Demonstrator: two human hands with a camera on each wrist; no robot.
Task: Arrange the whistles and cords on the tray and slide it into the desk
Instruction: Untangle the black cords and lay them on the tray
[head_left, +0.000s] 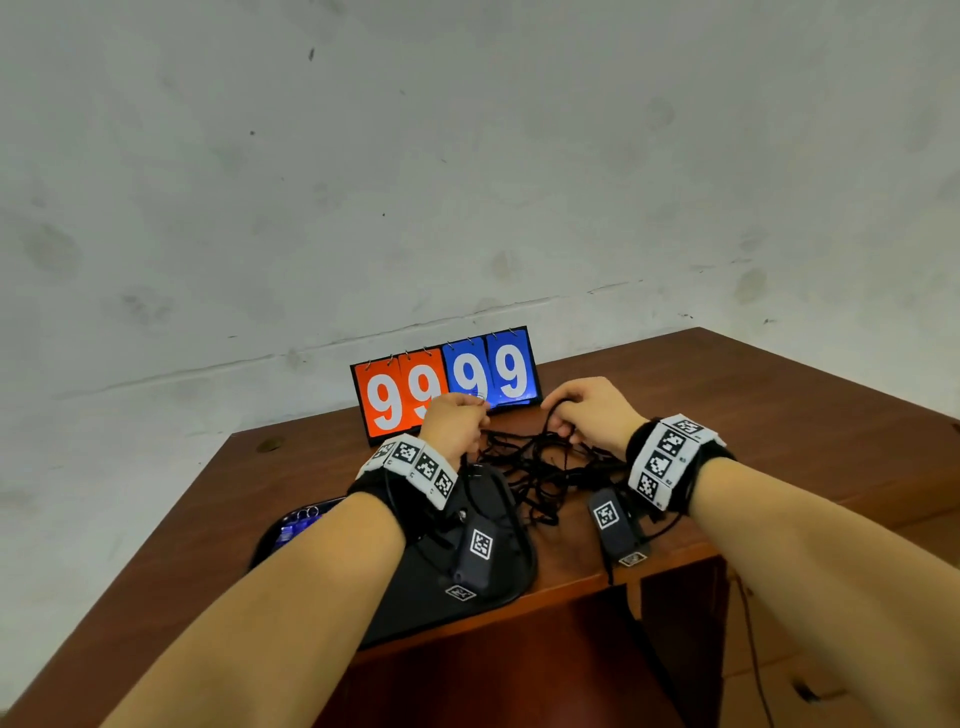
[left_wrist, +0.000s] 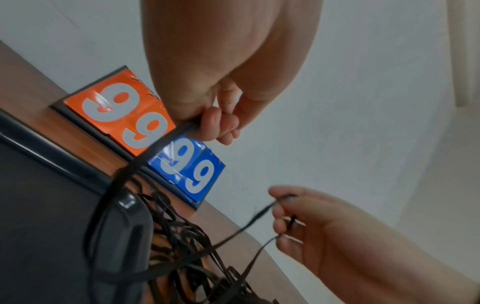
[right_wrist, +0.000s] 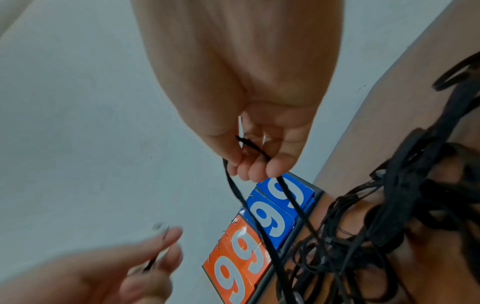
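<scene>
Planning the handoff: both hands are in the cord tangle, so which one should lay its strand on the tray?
Left, probably. The left hand pinches a cord that already runs across the tray rim beneath it. The right hand holds a strand over bare desk, farther from the tray.

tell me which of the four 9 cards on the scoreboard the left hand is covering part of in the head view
The second orange 9 card from the left: the left hand overlaps its lower right corner. The first orange card and the last blue card show whole.
</scene>
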